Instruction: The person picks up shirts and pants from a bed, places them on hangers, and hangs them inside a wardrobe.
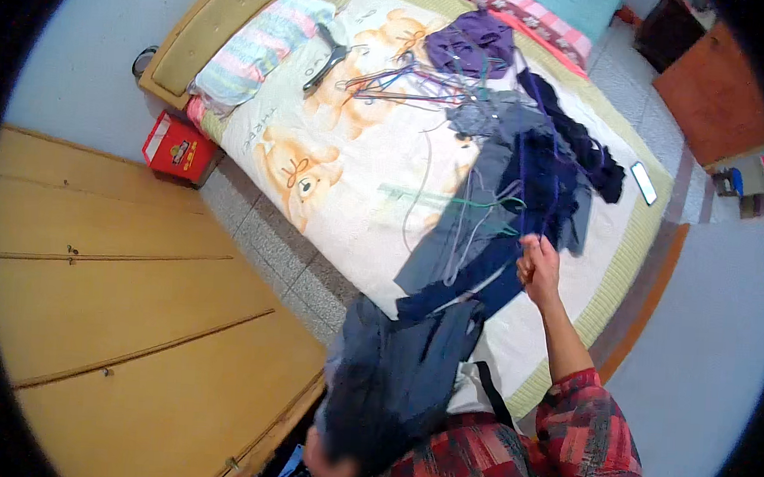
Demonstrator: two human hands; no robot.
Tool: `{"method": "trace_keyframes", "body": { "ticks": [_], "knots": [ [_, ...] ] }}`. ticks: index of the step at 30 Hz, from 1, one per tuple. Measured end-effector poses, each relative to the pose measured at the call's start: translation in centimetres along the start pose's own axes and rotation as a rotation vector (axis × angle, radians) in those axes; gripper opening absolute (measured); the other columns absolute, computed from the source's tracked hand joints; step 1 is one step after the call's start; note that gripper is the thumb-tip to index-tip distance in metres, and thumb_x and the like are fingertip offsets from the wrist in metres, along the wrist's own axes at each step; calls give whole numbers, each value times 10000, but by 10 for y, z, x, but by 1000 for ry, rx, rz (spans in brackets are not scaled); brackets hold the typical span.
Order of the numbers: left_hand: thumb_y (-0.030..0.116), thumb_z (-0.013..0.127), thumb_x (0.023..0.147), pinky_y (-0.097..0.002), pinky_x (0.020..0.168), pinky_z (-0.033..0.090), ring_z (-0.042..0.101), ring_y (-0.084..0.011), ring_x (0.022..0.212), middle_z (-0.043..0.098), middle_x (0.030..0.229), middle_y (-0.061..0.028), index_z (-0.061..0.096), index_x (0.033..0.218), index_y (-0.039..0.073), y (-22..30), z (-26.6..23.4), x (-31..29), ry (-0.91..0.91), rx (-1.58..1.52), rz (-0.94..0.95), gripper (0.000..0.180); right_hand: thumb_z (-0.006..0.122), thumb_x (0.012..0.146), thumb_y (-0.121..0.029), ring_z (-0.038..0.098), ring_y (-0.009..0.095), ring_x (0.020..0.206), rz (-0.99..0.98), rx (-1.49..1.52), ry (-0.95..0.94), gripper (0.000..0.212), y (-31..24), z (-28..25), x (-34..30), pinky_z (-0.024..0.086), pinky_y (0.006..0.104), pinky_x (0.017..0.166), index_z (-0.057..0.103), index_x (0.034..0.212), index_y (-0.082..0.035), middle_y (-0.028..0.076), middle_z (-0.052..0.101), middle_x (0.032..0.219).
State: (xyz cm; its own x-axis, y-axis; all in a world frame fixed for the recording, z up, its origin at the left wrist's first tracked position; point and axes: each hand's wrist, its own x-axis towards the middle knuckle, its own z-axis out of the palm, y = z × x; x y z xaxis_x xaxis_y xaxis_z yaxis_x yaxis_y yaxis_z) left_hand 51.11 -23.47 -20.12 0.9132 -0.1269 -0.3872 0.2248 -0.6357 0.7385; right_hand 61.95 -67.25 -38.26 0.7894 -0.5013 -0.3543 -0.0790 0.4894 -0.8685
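Note:
In my left hand, low in the picture and partly blurred, is the edge of a dark grey garment that hangs in front of me. Its kind is hard to make out, though it looks like trousers. My right hand is closed around the end of a thin purple clothes hanger, held above the bed. Beneath the hanger lie dark blue and grey clothes. Green and pale wire hangers rest on these clothes, just left of my right hand.
The bed bears more hangers, a purple garment, a black ruffled garment, a striped pillow and a phone. Wooden cupboard doors stand at left, near a red box.

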Motion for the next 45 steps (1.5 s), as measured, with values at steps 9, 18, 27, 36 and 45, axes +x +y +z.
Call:
{"method": "trace_keyframes", "body": {
  "ticks": [9,18,27,36,45],
  "knots": [
    [229,598,592,-344,960,359,513,-248,1086,520,1184,-161,445,1215,-84,46,-12,-37,128,-299,138,714,455,942,-269,252,51,360,-424,-131,-160,308,-212,47,-41,181,225,332,570,1072,-15,-56,288,501],
    [266,697,630,-339,991,332,482,-246,1143,483,1236,-157,352,1291,-84,31,11,-45,53,-594,390,823,450,947,-260,220,46,396,-573,-106,-295,319,-290,42,-63,157,224,358,549,1124,-14,-57,274,521],
    [83,704,621,-316,890,404,563,-199,972,594,1043,-100,557,1096,-42,64,4,-57,72,-368,315,512,418,952,-269,235,66,414,-899,263,-312,310,-308,38,-93,174,233,366,512,1134,-36,-47,258,531],
    [71,697,626,-311,783,450,571,-197,860,586,925,-119,544,1080,5,101,4,-22,208,37,408,483,406,957,-277,210,64,450,-711,179,-348,329,-304,84,-73,181,229,396,465,1189,-52,-48,240,551],
    [253,808,625,-266,628,472,557,-158,832,587,899,-82,484,1210,62,178,58,48,120,-180,709,696,405,956,-253,198,67,472,-639,212,-412,290,-341,144,-154,168,227,407,484,1164,-68,-48,243,556]
  ]
}}
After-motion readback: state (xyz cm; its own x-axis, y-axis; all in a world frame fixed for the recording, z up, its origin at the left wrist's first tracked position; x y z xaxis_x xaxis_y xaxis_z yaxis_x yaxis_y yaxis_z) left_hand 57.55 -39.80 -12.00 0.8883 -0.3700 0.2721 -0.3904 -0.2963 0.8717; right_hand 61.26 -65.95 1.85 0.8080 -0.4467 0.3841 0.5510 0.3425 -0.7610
